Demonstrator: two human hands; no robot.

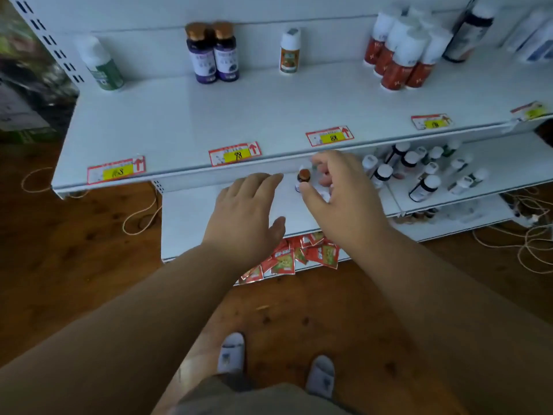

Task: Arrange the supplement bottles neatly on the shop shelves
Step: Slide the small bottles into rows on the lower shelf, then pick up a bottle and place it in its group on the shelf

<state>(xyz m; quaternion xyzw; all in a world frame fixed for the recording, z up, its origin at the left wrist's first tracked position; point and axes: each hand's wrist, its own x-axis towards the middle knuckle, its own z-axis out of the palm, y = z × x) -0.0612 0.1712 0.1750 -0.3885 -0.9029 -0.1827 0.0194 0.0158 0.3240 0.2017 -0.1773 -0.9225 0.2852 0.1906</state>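
Both hands reach under the upper shelf [269, 115] toward the lower shelf [191, 217]. Left hand [248, 214] flat, fingers straight, holding nothing. Right hand [338, 193] loosely curled beside a small copper-capped bottle [302, 178] standing near that shelf's back edge; contact unclear. More bottles [419, 172] cluster toward the right end.

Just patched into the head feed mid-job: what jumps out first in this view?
Two bare hands reach under the top shelf: the left hand flat and open, the right hand curled near a small brown-capped bottle on the middle shelf. Above stand two purple bottles and a cluster of red-and-white bottles to the right. Red packets spill below the hands.
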